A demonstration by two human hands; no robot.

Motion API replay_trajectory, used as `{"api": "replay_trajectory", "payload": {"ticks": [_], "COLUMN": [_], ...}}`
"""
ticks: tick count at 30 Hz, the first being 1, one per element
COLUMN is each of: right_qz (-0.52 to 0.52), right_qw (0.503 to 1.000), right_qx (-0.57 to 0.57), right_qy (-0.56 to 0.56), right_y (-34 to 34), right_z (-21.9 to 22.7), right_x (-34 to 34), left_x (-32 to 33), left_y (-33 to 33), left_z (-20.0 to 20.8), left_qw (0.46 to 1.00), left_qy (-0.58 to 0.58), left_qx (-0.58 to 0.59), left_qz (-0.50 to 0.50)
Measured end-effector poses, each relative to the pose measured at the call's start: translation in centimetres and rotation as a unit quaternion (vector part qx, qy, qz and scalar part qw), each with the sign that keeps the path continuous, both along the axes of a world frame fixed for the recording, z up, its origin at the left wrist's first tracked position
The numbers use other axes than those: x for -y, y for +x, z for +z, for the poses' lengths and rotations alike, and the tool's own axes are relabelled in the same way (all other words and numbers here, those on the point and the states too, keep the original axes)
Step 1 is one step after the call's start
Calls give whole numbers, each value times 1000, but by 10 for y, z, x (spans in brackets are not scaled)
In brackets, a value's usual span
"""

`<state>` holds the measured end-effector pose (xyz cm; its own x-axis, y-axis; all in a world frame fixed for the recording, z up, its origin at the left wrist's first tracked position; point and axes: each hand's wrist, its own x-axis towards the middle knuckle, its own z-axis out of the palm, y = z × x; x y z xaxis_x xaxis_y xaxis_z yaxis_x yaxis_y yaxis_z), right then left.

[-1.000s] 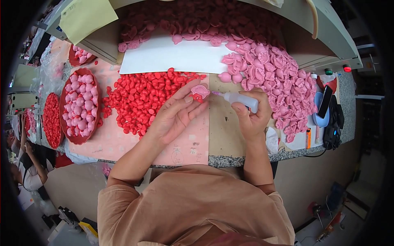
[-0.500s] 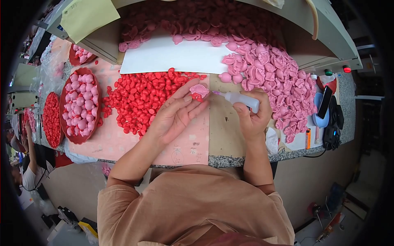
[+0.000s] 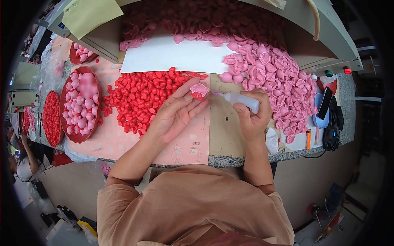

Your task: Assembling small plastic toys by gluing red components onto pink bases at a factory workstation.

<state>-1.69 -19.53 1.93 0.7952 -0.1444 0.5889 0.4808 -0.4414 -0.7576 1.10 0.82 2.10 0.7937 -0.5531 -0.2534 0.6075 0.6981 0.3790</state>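
Note:
My left hand (image 3: 176, 112), palm up with its fingers stretched, holds a small pink hollow plastic piece (image 3: 200, 89) with a wavy rim near the fingertips. A red bit (image 3: 198, 96) shows at its lower edge, by my thumb. My right hand (image 3: 254, 112) is wrapped round a translucent squeeze bottle (image 3: 242, 100). The bottle lies tilted nearly flat, its purple tip pointing left, a short gap from the pink piece. Beyond my left hand spreads a heap of small glossy red pieces (image 3: 137, 102). Right of the bottle lies a large pile of pink pieces (image 3: 283, 98).
A red scalloped basket (image 3: 98, 108) of pink balls stands left, beside a basket of red pieces (image 3: 51, 119). White paper (image 3: 172, 55) lies under the shelf. At right are a phone (image 3: 325, 101), blue tray (image 3: 318, 117), orange lighter (image 3: 308, 139) and white tissue (image 3: 271, 140).
My hands, the pink piece and the bottle hold almost the same place. A smooth pink patch now shows at the top of the basket of pink balls. The person at far left has shifted slightly.

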Motion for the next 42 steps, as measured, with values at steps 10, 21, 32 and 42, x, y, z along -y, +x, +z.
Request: {"api": "replay_trajectory", "payload": {"ticks": [10,21,32,42], "right_qz": [6,20,31,35], "right_qw": [1000,998,998,993], "right_qx": [17,40,29,-17], "right_qy": [-17,-45,-45,108], "right_y": [2,2,3,-1], "right_z": [0,2,-2,-2], "right_x": [-2,-5,-5,-5], "left_x": [0,-1,1,1], "left_y": [0,-1,0,0], "left_z": [2,-1,-2,-5], "left_qw": [1000,1000,1000,1000], "left_qy": [2,13,3,-13], "left_qx": [0,13,-6,-7], "left_qz": [0,-7,1,-6]}}
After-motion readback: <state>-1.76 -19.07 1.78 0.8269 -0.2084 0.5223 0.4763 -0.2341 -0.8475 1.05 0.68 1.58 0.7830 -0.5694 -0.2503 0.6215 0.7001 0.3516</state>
